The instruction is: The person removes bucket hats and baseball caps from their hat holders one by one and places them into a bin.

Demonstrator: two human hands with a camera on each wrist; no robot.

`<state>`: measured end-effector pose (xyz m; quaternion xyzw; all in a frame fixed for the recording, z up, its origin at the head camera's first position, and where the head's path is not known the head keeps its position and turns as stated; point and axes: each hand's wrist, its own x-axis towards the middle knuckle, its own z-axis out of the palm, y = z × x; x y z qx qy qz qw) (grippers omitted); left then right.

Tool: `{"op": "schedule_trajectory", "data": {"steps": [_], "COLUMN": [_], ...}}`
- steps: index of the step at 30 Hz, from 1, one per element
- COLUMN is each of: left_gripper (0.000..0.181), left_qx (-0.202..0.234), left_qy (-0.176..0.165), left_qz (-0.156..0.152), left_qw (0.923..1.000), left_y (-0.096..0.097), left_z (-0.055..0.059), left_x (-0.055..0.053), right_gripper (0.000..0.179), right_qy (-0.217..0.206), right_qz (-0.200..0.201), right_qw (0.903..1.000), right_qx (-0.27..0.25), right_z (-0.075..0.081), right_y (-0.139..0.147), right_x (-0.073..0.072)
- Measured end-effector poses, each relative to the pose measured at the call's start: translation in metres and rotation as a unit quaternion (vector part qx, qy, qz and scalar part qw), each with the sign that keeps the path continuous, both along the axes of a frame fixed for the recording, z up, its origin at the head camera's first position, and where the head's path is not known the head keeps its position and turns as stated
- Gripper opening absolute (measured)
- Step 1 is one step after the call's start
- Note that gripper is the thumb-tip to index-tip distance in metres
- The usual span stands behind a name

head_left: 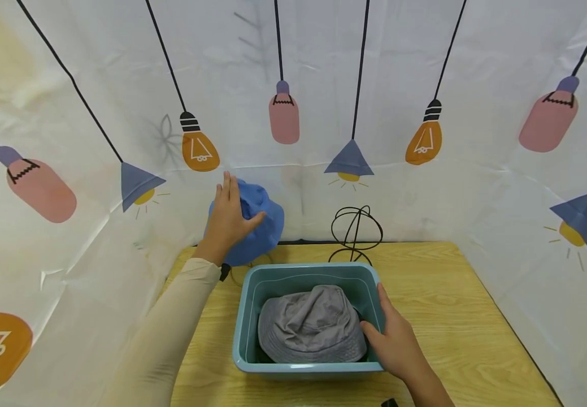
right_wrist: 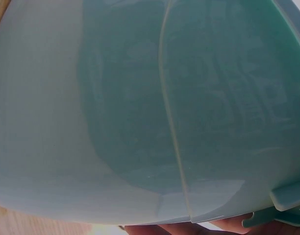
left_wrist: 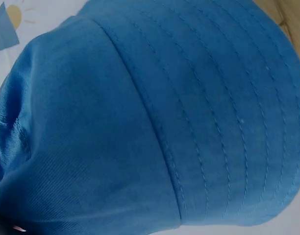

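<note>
A blue bucket hat [head_left: 260, 226] is at the back left of the table, and its stitched brim [left_wrist: 228, 98] and crown fill most of the left wrist view. My left hand [head_left: 229, 217] lies against the hat's crown with straight fingers pointing up and the thumb spread to the right. A teal plastic basin [head_left: 313, 367] sits at the table's middle with a grey bucket hat [head_left: 313, 325] inside. My right hand [head_left: 397, 342] grips the basin's right side, thumb over the rim and fingers outside. In the right wrist view, the basin's wall [right_wrist: 130, 107] hides most of that hand.
A black wire stand [head_left: 356, 234] with a rounded top stands behind the basin. The wooden table [head_left: 440, 305] meets white cloth walls [head_left: 385, 51] printed with lamps at the back and sides. A small black object [head_left: 390, 402] shows at the near edge.
</note>
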<state>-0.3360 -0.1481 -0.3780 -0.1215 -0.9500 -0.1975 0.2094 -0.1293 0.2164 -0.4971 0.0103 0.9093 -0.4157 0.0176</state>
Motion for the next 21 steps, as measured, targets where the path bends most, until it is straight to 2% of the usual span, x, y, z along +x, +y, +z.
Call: {"op": "schedule_trajectory", "data": {"steps": [4,7,15,21], "left_gripper": [0.121,0.121,0.124,0.126], "left_qx": [0.013,0.027,0.068,0.096], "left_qy": [0.020,0.022,-0.022,-0.034], "left_qz": [0.009,0.013,0.042,0.048], "left_qw": [0.9997,0.9993,0.9965,0.9936], "left_y": [-0.010,-0.018,-0.043,-0.054], "left_z": [0.004,0.002,-0.010,-0.007], "left_x": [0.000,-0.002,-0.011,-0.011], "right_gripper": [0.090,0.090,0.090,0.090], "right_qy": [-0.001,-0.003,-0.011,-0.008], "right_qz": [0.001,0.000,0.001,0.001], "right_qw": [1.0000,1.0000,0.9999,1.0000], "right_qx": [0.001,-0.001,-0.006,-0.006], "right_z": [0.001,0.001,0.001,0.000], "right_y": [-0.001,-0.001,-0.001,0.000], "right_x": [0.000,-0.001,-0.002,-0.002]}}
